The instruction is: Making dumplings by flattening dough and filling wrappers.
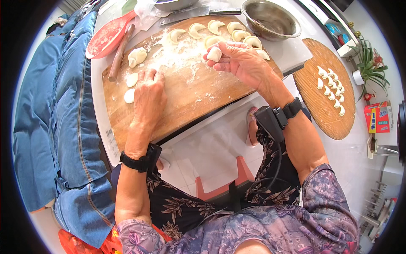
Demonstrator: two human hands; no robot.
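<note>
My right hand point(241, 62) is raised over the floured wooden board point(187, 104), holding a small white piece of dough point(214, 54) at the fingertips. Palm down on the board's left side lies my left hand point(148, 96); whether anything is under its fingers is hidden. Left of it are two small flattened dough rounds, an upper one point(132, 80) and a lower one point(129, 96). A larger lump of dough point(137, 57) sits just beyond. Several crescent-shaped dumplings point(196, 30) line the board's far edge, some partly behind my right hand.
A wooden rolling pin point(121, 52) rests at the board's left edge beside a pink flour-dusted scoop point(108, 36). Behind the board are a cleaver point(187, 15) and a metal bowl point(271, 19). At right, a round woven mat point(326, 120) bears several dumplings. Denim-covered seating point(69, 111) borders the left.
</note>
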